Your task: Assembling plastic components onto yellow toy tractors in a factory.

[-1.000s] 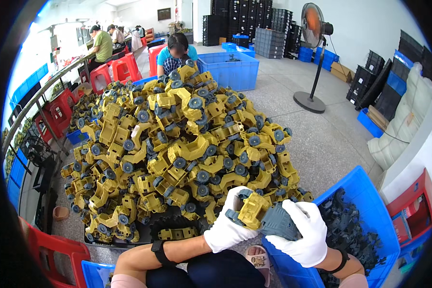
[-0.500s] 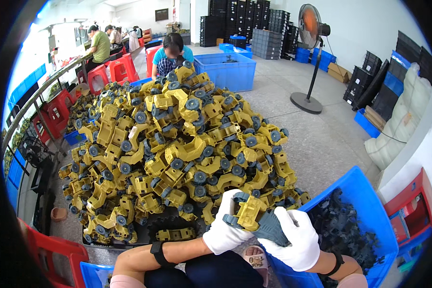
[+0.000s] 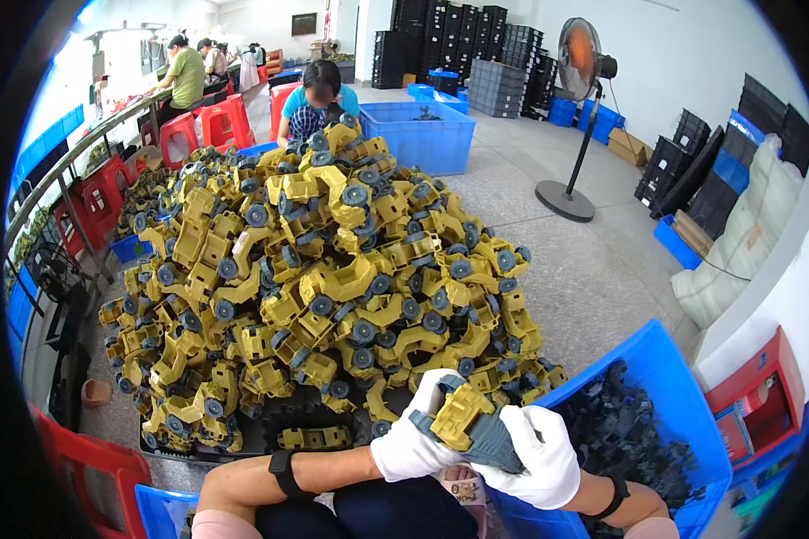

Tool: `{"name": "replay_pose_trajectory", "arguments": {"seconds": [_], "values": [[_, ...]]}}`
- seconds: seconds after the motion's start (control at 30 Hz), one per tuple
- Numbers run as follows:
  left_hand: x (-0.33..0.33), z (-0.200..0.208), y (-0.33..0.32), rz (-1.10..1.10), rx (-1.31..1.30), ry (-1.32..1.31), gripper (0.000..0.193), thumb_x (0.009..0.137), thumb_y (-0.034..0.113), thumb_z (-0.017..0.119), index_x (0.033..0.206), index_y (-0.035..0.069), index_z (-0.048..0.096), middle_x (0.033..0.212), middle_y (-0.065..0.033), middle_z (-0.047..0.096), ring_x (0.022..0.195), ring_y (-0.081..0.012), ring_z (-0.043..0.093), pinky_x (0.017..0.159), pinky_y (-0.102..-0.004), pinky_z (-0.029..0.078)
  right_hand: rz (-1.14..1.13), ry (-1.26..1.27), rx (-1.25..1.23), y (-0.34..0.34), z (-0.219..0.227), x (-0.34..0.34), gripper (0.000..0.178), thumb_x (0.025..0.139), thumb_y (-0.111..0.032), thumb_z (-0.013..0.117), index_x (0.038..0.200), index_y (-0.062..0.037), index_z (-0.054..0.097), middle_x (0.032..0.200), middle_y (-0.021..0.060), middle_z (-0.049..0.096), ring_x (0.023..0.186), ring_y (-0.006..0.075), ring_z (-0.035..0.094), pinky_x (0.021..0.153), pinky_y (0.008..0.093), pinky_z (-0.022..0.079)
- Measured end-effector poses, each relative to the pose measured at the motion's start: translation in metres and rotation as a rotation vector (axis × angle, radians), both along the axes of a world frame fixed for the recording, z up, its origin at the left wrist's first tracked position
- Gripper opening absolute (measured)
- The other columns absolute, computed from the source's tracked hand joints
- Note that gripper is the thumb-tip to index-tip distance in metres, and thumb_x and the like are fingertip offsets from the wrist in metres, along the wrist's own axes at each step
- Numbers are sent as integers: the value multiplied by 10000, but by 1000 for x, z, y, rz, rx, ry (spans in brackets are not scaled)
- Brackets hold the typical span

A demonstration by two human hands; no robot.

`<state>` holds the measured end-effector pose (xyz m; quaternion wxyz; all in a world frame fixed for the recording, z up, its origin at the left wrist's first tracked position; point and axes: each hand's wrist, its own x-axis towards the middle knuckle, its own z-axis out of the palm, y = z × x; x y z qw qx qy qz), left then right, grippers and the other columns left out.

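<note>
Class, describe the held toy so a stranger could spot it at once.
Find the big yellow pile and go to its lower right edge. There, the white-gloved left hand and right hand hold the toy. Only this yellow one is held, with a broad grey part against it.

So, plain white gloves (image 3: 543,456) on both the left hand (image 3: 412,449) and right hand (image 3: 548,463). Black watch (image 3: 283,471) with a squarish face on the left wrist, thin black band (image 3: 617,497) on the right. Pale pink sleeves (image 3: 223,525), dark trousers (image 3: 388,517), light-coloured sandal (image 3: 466,491) with dark lettering.
</note>
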<state>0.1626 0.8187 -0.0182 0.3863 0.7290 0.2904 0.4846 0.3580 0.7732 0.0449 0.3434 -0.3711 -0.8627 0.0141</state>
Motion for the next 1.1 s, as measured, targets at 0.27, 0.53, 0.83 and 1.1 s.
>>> {"name": "replay_pose_trajectory", "arguments": {"seconds": [0.27,0.53,0.83,1.1], "values": [[-1,-5,1,-7,231,320,534,806,224,734,1238,84,453,1180,-59,535,1050,-219,541,1020,-419,353,-7,86,-131,12,-2,-5,744,743,-246,814,1333,47,468,1087,227,561,947,366,573,853,405,488],[-14,29,-2,-337,-730,-187,477,771,97,709,1218,77,546,1101,-28,610,955,-136,569,849,-300,487,167,524,-358,43,-8,-30,571,879,-124,586,1381,64,389,1316,238,456,1218,374,470,1060,391,354],[-38,22,13,-443,-971,-706,666,703,-96,676,1317,85,492,1178,-53,617,1098,-204,602,923,-352,513,345,563,-614,74,-13,-55,528,962,-139,513,1429,28,331,1427,195,379,1334,308,381,1120,361,281],[-209,55,-31,173,-676,-351,608,799,123,747,1338,59,472,1190,-56,596,1051,-165,601,903,-341,509,-40,171,-336,64,13,-18,343,954,-84,451,1259,17,572,1324,140,547,1253,253,494,1068,361,373]]}}
